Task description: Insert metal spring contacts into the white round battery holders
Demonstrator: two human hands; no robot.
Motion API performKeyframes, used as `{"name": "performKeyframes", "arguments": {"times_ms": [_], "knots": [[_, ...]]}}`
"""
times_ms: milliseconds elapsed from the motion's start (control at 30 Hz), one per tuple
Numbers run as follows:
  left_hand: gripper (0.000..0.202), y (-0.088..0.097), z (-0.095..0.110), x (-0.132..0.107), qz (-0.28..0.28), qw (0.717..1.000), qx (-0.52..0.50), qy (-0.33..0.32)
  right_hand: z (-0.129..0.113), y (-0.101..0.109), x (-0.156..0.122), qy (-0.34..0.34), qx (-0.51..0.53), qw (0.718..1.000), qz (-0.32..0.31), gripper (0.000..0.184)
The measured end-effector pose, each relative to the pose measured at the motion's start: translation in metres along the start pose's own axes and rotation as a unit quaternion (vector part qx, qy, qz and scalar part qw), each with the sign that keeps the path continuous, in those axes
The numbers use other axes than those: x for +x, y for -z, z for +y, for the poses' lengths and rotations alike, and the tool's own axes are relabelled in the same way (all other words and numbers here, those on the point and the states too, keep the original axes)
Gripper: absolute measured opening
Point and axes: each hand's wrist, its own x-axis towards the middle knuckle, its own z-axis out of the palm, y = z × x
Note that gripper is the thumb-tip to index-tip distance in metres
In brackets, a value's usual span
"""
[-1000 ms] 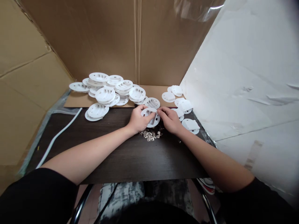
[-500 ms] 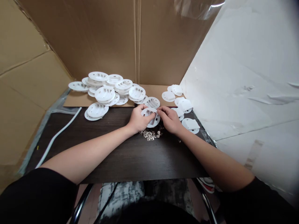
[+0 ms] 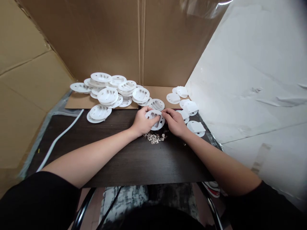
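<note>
Left hand (image 3: 142,124) grips white disc (image 3: 156,125), right hand (image 3: 176,123) seemingly touching.

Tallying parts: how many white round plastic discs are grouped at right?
7 visible discs: three farthest back, two next, one beside the right hand, one nearest; others may be hidden.

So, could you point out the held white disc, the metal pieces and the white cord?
Held white disc (image 3: 157,125): head view, lower part of its face.
Metal pieces (image 3: 153,138): head view, middle of the pile.
White cord (image 3: 57,139): head view, middle of its visible length.
</note>
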Motion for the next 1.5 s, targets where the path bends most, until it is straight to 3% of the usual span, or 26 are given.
{"name": "performKeyframes", "arguments": {"times_ms": [1500], "knots": [[0.034,-0.0008,-0.0006,-0.0003,0.014,1.0,0.015,-0.001,-0.0043,0.001,-0.0017,0.006,-0.056,0.998,-0.008,0.034]]}}
